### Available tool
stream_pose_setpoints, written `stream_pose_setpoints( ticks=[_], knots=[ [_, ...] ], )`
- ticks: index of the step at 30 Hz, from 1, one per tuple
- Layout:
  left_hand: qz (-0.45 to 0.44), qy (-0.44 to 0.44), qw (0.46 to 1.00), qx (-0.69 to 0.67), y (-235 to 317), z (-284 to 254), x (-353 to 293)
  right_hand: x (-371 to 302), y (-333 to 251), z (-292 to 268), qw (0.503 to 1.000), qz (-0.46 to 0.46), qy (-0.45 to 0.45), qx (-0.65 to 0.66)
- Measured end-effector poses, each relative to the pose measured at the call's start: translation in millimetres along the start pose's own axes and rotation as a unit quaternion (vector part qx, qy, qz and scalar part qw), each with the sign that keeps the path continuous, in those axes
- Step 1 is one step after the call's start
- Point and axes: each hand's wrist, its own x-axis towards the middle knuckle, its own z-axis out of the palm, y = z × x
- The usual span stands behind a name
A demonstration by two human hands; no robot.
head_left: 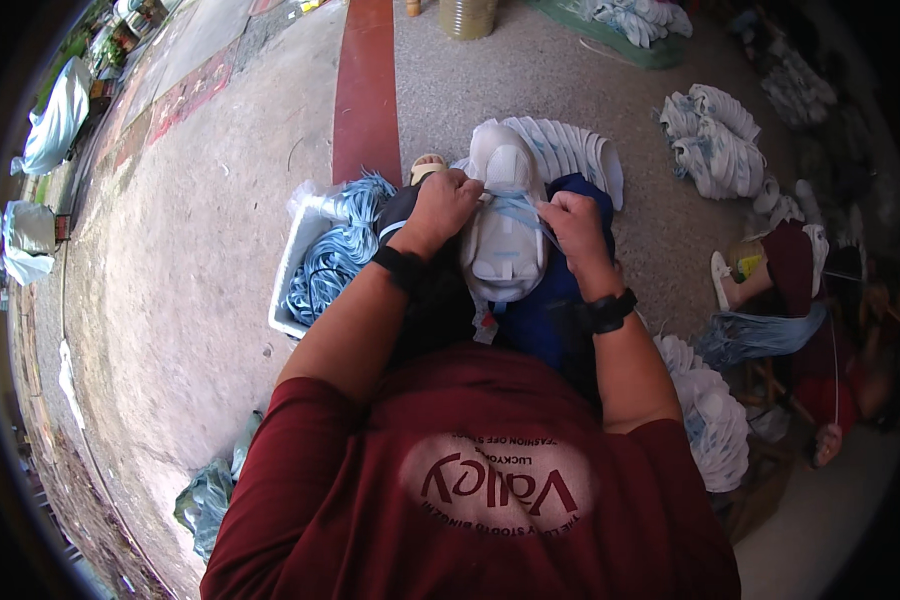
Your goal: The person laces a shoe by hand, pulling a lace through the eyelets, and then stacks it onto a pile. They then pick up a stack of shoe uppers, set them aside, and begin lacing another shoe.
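Note:
A white shoe upper [505,258] lies on my lap, its rounded toe end pointing away from me. Pale blue shoelace [515,212] crosses its middle. At the upper's left edge my left hand [447,208] is closed in a pinch on the lace. On the opposite edge my right hand [574,225] pinches the lace too, with a strand running down from its fingers. The lace's exact path through the eyelets is too small to make out. Just beyond the upper, a fanned row of white shoe uppers [570,155] leans together.
Left of my legs stands a white foam box [288,290] of blue shoelaces [330,262]. More stacked uppers [712,140] lie at far right, and another pile [708,415] beside my right elbow. A co-worker sits at right, blue laces [760,335] across the legs. A green plastic bag [208,500] lies lower left.

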Motion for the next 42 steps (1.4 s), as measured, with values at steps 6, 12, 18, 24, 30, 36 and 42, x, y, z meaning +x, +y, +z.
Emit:
stream_pose_setpoints(
  ticks=[6,12,18,24,30,36,42],
  knots=[
    [-0.049,-0.013,0.998,-0.030,-0.6,-0.2,3.5,-5.1,10.6,0.1,0.941,-0.259,0.036,-0.217],
    [-0.037,-0.035,0.997,0.065,9.2,-1.7,-6.1,-14.0,8.9,-0.1,0.958,-0.177,0.008,-0.226],
    [-0.049,-0.043,0.994,0.089,10.7,3.6,0.6,-17.1,7.3,-1.9,0.963,-0.170,-0.004,-0.209],
    [-0.040,-0.051,0.995,0.074,4.8,5.2,1.9,-24.2,0.6,-4.1,0.983,-0.134,-0.012,-0.127],
    [-0.026,-0.065,0.995,0.074,6.9,4.9,-1.1,-28.8,-20.4,-38.1,0.955,0.069,0.054,0.285],
    [0.047,-0.042,0.995,0.078,-1.7,-0.9,-8.1,-48.2,18.3,-77.3,0.889,0.106,0.118,0.430],
    [0.039,0.027,0.998,-0.030,-14.3,-13.4,-24.8,-44.0,20.6,-74.2,0.887,0.111,0.125,0.429]
  ],
)
